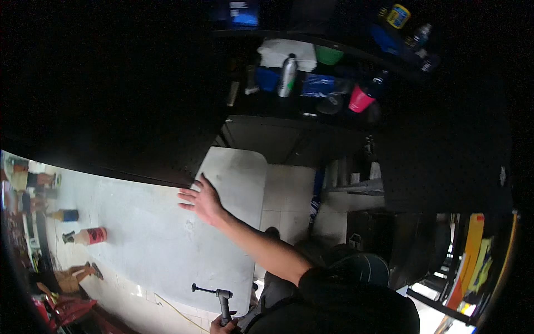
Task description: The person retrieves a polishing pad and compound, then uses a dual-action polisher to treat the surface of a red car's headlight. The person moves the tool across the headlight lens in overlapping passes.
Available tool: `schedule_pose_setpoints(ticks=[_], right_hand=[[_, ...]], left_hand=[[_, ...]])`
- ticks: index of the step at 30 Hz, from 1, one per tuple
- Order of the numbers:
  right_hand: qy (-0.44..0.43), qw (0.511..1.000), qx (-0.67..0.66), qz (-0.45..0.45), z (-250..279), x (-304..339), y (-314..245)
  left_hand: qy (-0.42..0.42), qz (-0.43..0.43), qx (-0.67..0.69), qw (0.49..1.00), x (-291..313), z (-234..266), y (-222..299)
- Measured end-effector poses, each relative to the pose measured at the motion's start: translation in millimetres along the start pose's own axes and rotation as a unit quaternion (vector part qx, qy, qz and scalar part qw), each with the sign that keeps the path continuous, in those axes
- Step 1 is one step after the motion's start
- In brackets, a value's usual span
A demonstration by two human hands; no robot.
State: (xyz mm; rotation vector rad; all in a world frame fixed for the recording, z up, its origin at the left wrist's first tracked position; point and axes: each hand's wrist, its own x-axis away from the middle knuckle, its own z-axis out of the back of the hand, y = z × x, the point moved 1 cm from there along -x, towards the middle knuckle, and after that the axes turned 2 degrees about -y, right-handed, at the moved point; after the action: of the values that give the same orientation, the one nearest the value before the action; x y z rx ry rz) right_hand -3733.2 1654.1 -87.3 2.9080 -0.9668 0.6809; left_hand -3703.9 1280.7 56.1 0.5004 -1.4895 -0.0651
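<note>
Grey and likely stiff, the light-looking tool (223, 295) suits a handle (225, 309) grip; the left hand (219, 327) wraps its fingers there; the right hand (208, 206) spreads wide, empty.

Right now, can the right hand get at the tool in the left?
Likely yes: the right hand looks empty, and nothing visible blocks its way to the tool in the left hand.

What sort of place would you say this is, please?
Probably a workshop or garage, judging by the handheld tool, the spray bottle and the dark shelf holding a silver bottle.
</note>
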Motion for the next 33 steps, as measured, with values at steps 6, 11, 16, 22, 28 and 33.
schedule_pose_setpoints(ticks=[6,11,16,22,28,33], right_hand=[[0.123,0.988,-0.006,0.089,-21,-28,5],[0.062,0.996,0.017,0.065,-15,-47,-19],[0.121,0.983,0.121,0.065,-16,-72,6],[0.135,0.987,0.031,0.079,-59,-94,6],[0.146,0.985,0.021,0.086,1,-77,-19],[0.07,0.994,-0.013,0.08,35,-9,-31]], left_hand=[[-0.033,-0.039,0.0,0.999,-8,7,-19],[-0.049,-0.075,-0.016,0.996,-9,4,-9],[-0.063,-0.104,-0.039,0.992,-4,13,-13],[-0.027,-0.113,0.002,0.993,4,30,-33],[-0.035,-0.113,0.03,0.992,-3,34,-51],[-0.017,-0.146,0.027,0.989,-11,43,-61]])
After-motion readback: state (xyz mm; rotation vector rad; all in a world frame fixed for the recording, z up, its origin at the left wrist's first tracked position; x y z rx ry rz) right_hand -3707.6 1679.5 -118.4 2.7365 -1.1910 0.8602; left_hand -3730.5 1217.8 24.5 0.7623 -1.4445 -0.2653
